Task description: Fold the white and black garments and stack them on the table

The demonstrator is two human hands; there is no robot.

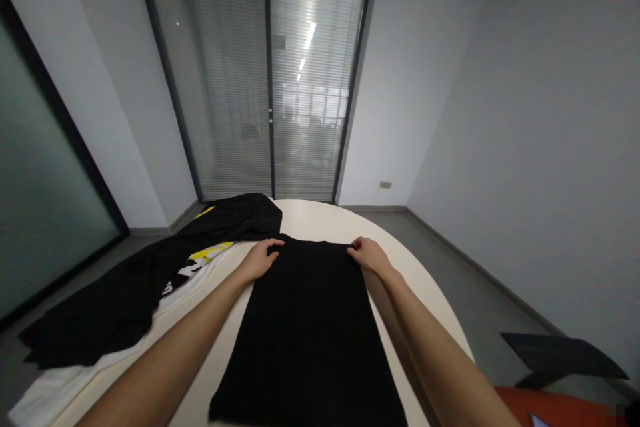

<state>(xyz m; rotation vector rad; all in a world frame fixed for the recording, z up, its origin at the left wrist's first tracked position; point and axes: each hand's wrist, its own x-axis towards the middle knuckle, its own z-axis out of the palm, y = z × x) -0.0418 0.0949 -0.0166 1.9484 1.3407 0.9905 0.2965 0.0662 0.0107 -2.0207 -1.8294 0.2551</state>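
Note:
A black garment (307,327) lies flat and folded into a long strip on the white round-ended table (320,220), running from the near edge to the middle. My left hand (261,257) pinches its far left corner. My right hand (367,253) pinches its far right corner. Both arms reach forward along the sides of the cloth.
A heap of black clothes (150,277) lies on the table's left side, over a white garment (65,380) with yellow and black print (203,257). A dark chair part (560,353) and an orange surface (565,407) sit at the lower right. Glass doors with blinds (270,80) stand beyond the table.

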